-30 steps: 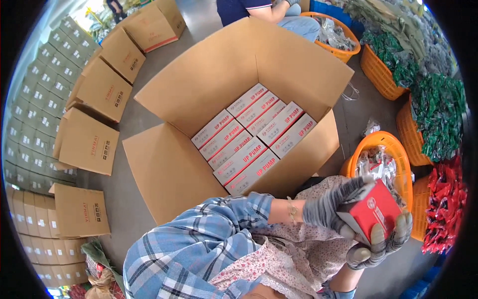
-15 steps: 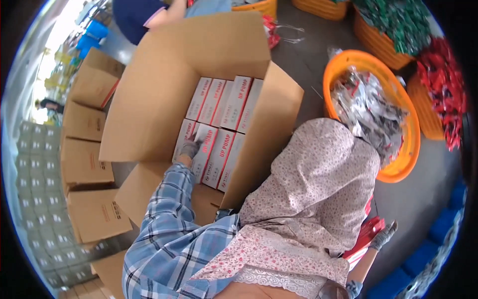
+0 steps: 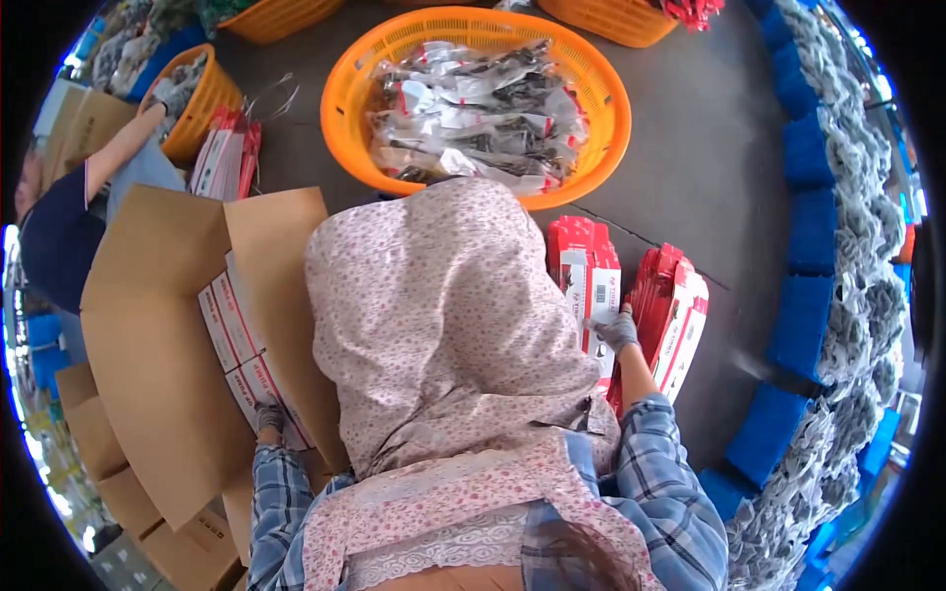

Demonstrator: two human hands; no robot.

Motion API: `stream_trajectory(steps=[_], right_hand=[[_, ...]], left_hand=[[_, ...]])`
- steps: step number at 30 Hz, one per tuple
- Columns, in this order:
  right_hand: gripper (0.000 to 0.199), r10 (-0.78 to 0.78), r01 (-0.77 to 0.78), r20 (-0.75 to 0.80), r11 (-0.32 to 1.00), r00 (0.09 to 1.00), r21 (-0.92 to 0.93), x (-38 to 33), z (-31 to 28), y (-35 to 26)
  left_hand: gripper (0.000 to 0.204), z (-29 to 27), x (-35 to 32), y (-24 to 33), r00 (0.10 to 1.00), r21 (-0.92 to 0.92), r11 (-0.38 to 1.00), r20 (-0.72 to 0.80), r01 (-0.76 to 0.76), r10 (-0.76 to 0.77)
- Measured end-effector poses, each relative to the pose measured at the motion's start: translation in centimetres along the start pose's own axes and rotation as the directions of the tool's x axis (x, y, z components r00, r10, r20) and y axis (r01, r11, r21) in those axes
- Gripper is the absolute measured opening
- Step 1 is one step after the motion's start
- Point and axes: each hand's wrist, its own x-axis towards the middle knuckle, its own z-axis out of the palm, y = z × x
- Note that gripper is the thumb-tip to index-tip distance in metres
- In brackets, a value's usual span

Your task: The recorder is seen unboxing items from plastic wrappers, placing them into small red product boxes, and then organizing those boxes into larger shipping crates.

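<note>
My left hand (image 3: 268, 418), in a grey work glove, reaches into the large brown carton (image 3: 148, 325) at my left. Its fingers lie against the upright white-and-red small boxes (image 3: 234, 320) packed inside, and part of it is hidden between box and wall. At my right, my gloved right hand (image 3: 618, 330) closes its fingers over the near part of a flattened white-and-red box (image 3: 603, 286) in a stack. A second stack of flattened boxes (image 3: 675, 315) stands right beside it. A flowered apron (image 3: 434, 305) covers my lap between the two sides.
An orange basket (image 3: 330, 118) of bagged parts stands ahead of me. More orange baskets line the far side. Blue bins (image 3: 810, 231) heaped with grey pieces run along the right. A co-worker (image 3: 64, 236) bends over at far left, near other brown cartons (image 3: 192, 552).
My view has swung right, so the carton now sits at the left. My left hand stays among the small boxes. My right hand has come from beside the flattened boxes onto one of them.
</note>
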Motion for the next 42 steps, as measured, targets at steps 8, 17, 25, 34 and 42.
stream_trajectory(steps=[8,17,25,34,42], right_hand=[[0.090,0.126,-0.124,-0.002,0.977,0.992,-0.174,0.1,-2.7,-4.3],[0.069,0.129,-0.147,-0.104,0.973,0.986,-0.180,-4.1,-3.2,-9.3],[0.072,0.177,-0.176,0.006,0.980,0.984,-0.089,-3.6,-2.8,-7.6],[0.087,-0.002,0.023,0.059,0.938,0.998,-0.345,-6.0,-2.5,-7.9],[0.092,0.067,-0.046,0.067,0.961,0.996,-0.272,-6.3,-2.8,-7.4]], left_hand=[[0.057,-6.7,0.5,7.3,0.897,-0.288,0.880,-0.351,-0.377,0.269],[0.047,-15.1,-10.2,22.4,0.600,-0.041,0.790,-0.676,-0.611,0.429],[0.045,-11.9,-9.9,19.6,0.755,-0.304,0.776,-0.576,-0.553,0.313],[0.044,-8.7,-6.1,17.0,0.785,-0.465,0.680,-0.555,-0.568,0.276],[0.042,-8.7,-7.1,18.7,0.773,-0.467,0.644,-0.538,-0.606,0.337]])
